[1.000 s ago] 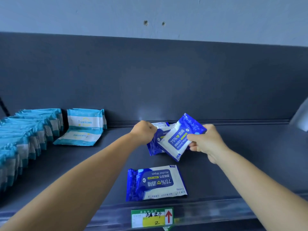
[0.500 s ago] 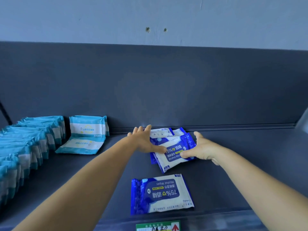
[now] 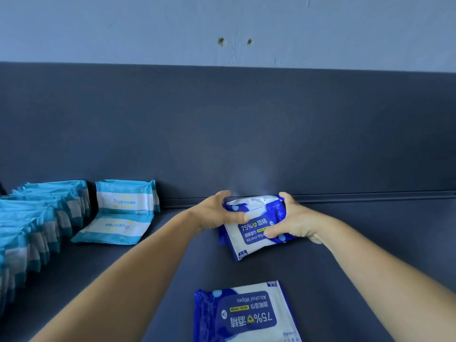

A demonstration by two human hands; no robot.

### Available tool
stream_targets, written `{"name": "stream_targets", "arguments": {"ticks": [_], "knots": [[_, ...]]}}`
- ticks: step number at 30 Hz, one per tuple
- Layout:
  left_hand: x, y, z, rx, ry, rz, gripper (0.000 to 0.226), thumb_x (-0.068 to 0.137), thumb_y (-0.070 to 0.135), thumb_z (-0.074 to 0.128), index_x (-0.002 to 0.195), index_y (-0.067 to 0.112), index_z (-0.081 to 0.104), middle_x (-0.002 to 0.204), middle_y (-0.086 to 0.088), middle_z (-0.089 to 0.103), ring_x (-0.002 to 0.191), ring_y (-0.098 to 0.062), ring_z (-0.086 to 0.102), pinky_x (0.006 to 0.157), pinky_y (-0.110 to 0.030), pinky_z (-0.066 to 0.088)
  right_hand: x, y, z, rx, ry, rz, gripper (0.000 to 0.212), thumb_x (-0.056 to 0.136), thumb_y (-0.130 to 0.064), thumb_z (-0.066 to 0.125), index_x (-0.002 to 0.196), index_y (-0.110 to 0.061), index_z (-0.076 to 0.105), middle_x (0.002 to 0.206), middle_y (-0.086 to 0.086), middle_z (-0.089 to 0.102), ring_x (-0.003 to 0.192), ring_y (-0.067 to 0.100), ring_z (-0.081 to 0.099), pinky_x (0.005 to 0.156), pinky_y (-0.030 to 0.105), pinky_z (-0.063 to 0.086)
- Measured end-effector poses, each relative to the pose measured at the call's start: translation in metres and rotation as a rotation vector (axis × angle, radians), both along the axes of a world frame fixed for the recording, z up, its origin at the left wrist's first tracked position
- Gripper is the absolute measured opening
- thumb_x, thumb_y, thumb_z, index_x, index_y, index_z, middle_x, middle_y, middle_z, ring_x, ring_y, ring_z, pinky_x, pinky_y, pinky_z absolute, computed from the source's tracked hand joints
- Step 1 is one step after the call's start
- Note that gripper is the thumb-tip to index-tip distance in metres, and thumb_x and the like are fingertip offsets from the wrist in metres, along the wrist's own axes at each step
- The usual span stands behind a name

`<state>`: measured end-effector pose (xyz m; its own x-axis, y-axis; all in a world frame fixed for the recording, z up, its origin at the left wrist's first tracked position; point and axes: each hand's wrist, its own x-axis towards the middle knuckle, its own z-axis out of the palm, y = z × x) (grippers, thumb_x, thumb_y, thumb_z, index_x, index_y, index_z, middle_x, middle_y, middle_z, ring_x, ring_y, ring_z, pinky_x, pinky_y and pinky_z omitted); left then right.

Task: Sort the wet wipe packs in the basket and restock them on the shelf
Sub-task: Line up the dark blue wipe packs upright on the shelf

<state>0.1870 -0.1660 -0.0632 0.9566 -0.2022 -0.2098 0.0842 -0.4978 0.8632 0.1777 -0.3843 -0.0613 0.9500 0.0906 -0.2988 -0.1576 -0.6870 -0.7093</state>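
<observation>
Now the left hand (image 3: 217, 213) and right hand (image 3: 293, 223) both clasp the dark-blue wipe packs (image 3: 254, 230) between them at the shelf (image 3: 370, 243) back, fingers curled round the ends, long axis tilted diagonally. Nearer than the hands, another blue pack (image 3: 246, 314) lies flat; left, teal packs (image 3: 123, 213).

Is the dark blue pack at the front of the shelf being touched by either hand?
No: that front pack lies alone, while the left hand and right hand grip the packs at the back.

shelf (image 3: 370, 243) | teal packs (image 3: 37, 218) left | alcohol packs (image 3: 254, 233) centre-back | one (image 3: 246, 314) front
</observation>
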Motion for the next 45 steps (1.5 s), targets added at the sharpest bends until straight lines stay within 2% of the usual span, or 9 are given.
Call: {"name": "stream_targets", "arguments": {"ticks": [7, 13, 18, 21, 25, 32, 37, 40, 45], "knots": [[0.003, -0.004, 0.001, 0.22, -0.079, 0.001, 0.065, 0.072, 0.039, 0.078, 0.13, 0.026, 0.051, 0.122, 0.003, 0.056, 0.106, -0.016, 0.06, 0.096, -0.036, 0.05, 0.006, 0.01, 0.011, -0.002, -0.191, -0.141, 0.047, 0.087, -0.029, 0.062, 0.132, -0.019, 0.054, 0.12, 0.001, 0.058, 0.092, 0.017, 0.053, 0.082, 0.027, 0.042], [0.005, -0.011, 0.009, 0.111, -0.197, 0.037, 0.023, 0.071, 0.022, 0.075, 0.08, 0.009, 0.058, 0.08, -0.006, 0.061, 0.072, -0.02, 0.059, 0.066, -0.028, 0.047, 0.014, 0.014, 0.007, 0.238, -0.321, -0.302, 0.026, 0.077, 0.0, 0.064, 0.102, -0.001, 0.066, 0.091, 0.012, 0.07, 0.076, 0.018, 0.054, 0.072, 0.028, 0.044], [-0.006, -0.015, 0.028, 0.079, -0.524, 0.292, 0.025, 0.081, 0.012, 0.067, 0.103, 0.023, 0.067, 0.083, 0.009, 0.065, 0.075, -0.009, 0.059, 0.061, -0.008, 0.041, 0.011, 0.012, 0.027, 0.384, -0.595, -0.363, 0.007, 0.084, -0.018, 0.065, 0.086, -0.019, 0.072, 0.072, -0.01, 0.067, 0.065, 0.009, 0.056, 0.062, 0.025, 0.044], [-0.012, -0.014, 0.041, 0.06, -0.522, 0.321, 0.006, 0.086, 0.021, 0.065, 0.092, 0.023, 0.064, 0.073, 0.01, 0.063, 0.062, -0.002, 0.055, 0.052, -0.009, 0.04, 0.002, 0.009, 0.041, 0.389, -0.605, -0.36, 0.02, 0.089, -0.029, 0.063, 0.082, -0.011, 0.067, 0.079, -0.001, 0.072, 0.068, 0.012, 0.062, 0.063, 0.03, 0.047], [-0.03, -0.015, 0.045, 0.026, -0.373, 0.213, 0.007, 0.084, 0.02, 0.067, 0.083, 0.021, 0.06, 0.087, -0.004, 0.07, 0.078, -0.021, 0.069, 0.072, -0.035, 0.058, -0.019, -0.002, 0.049, 0.322, -0.482, -0.295, 0.027, 0.091, -0.028, 0.061, 0.089, -0.001, 0.066, 0.088, 0.009, 0.073, 0.069, 0.016, 0.062, 0.061, 0.029, 0.046], [-0.073, -0.022, 0.045, 0.101, -0.123, 0.061, 0.012, 0.087, 0.017, 0.065, 0.099, 0.015, 0.062, 0.094, -0.009, 0.07, 0.08, -0.026, 0.071, 0.074, -0.034, 0.06, -0.06, -0.02, 0.042, 0.273, -0.161, -0.187, 0.018, 0.092, -0.028, 0.062, 0.098, -0.011, 0.063, 0.087, 0.008, 0.074, 0.067, 0.015, 0.067, 0.056, 0.025, 0.05], [-0.091, -0.03, 0.044, 0.468, -0.19, -0.046, 0.031, 0.084, 0.037, 0.068, 0.103, 0.013, 0.067, 0.101, -0.005, 0.068, 0.085, -0.018, 0.061, 0.081, -0.031, 0.051, -0.074, -0.023, 0.036, 0.234, -0.106, -0.13, 0.018, 0.091, -0.026, 0.061, 0.087, -0.01, 0.066, 0.091, 0.014, 0.074, 0.068, 0.022, 0.059, 0.057, 0.026, 0.035], [-0.097, -0.038, 0.042, 0.6, -0.216, -0.158, 0.048, 0.084, 0.046, 0.065, 0.12, 0.015, 0.061, 0.12, 0.001, 0.061, 0.109, -0.019, 0.057, 0.092, -0.033, 0.046, -0.077, -0.019, 0.031, 0.16, -0.099, -0.149, 0.02, 0.091, -0.022, 0.059, 0.089, -0.002, 0.063, 0.095, 0.019, 0.072, 0.068, 0.025, 0.061, 0.061, 0.028, 0.042], [-0.099, -0.048, 0.027, 0.737, -0.234, -0.267, 0.052, 0.081, 0.042, 0.071, 0.12, 0.01, 0.058, 0.116, -0.005, 0.06, 0.103, -0.023, 0.056, 0.085, -0.033, 0.045, -0.087, -0.023, 0.022, -0.116, -0.038, -0.116, 0.056, 0.076, -0.032, 0.075, 0.113, 0.007, 0.058, 0.085, 0.005, 0.048, 0.079, 0.021, 0.041, 0.079, 0.039, 0.051]]}}
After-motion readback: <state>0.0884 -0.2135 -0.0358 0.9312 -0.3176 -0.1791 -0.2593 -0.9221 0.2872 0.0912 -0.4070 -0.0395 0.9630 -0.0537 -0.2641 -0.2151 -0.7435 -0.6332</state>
